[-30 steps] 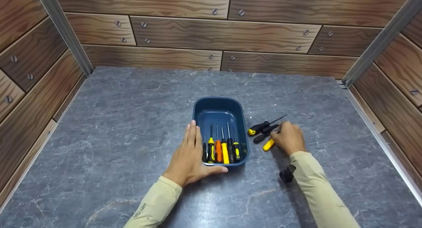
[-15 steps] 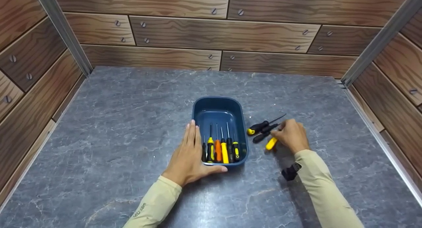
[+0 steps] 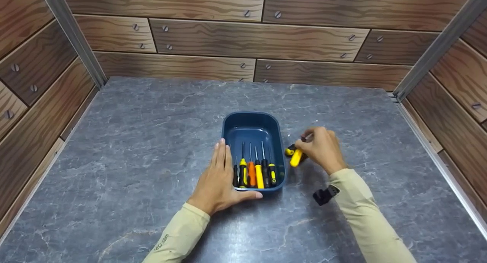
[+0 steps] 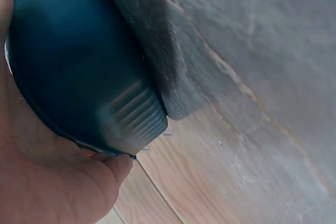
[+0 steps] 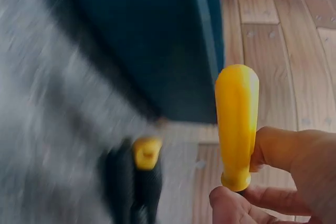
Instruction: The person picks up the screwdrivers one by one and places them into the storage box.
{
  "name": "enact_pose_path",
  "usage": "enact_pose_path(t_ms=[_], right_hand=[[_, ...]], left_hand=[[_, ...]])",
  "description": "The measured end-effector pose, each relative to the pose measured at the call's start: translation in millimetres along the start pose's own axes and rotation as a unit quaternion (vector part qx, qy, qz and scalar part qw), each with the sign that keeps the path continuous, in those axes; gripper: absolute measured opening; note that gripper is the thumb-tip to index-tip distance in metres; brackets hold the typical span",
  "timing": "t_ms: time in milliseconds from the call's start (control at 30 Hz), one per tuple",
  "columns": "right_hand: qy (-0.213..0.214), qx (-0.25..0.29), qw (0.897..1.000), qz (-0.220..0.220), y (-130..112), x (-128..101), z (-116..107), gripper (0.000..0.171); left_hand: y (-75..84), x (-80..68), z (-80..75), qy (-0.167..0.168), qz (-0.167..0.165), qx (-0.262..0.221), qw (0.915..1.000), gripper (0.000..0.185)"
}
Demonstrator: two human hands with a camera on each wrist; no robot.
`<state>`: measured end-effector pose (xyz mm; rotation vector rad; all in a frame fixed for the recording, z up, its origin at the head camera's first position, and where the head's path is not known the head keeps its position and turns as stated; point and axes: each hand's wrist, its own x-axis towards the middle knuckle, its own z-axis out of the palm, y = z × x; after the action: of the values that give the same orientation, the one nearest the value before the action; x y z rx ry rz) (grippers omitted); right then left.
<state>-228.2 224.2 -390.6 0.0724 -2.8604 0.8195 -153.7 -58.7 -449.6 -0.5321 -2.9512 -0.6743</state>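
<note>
Left of centre, the left hand (image 3: 217, 179) lies flat, fingers straight, against the blue tray (image 3: 252, 120), bracing it; five screwdrivers (image 3: 254, 171) lie inside. Just right, the right hand (image 3: 321, 149) pinches a yellow-handled screwdriver (image 3: 296, 157), lifted above the black-handled ones (image 3: 291, 150) on the table (image 3: 133, 141).

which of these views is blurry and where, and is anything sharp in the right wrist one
Head view: evenly lit and sharp, with slight smear on the right hand. Left wrist view: mostly clear, with soft glare on the blue tray wall. Right wrist view: the table and tray are streaked with motion blur, and only the yellow screwdriver handle and the fingers pinching it look fairly sharp.
</note>
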Motion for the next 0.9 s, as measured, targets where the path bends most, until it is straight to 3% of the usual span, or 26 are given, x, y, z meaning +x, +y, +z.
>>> enact_pose_path(t_ms=[167,433,900], right_hand=[[-0.005,0.028,0.999,-0.042,-24.2,1.3,10.3,0.023],[-0.061,0.066,0.993,-0.077,-57.1,-1.2,28.7,0.023],[-0.117,0.056,0.985,-0.117,-72.7,-8.4,64.0,0.019]], left_hand=[[-0.3,0.0,0.3,0.000,0.000,-0.003,1.0000,0.146],[-0.4,1.0,1.2,-0.003,0.000,-0.005,1.0000,0.145],[0.1,0.4,0.3,0.000,0.003,0.001,1.0000,0.144]])
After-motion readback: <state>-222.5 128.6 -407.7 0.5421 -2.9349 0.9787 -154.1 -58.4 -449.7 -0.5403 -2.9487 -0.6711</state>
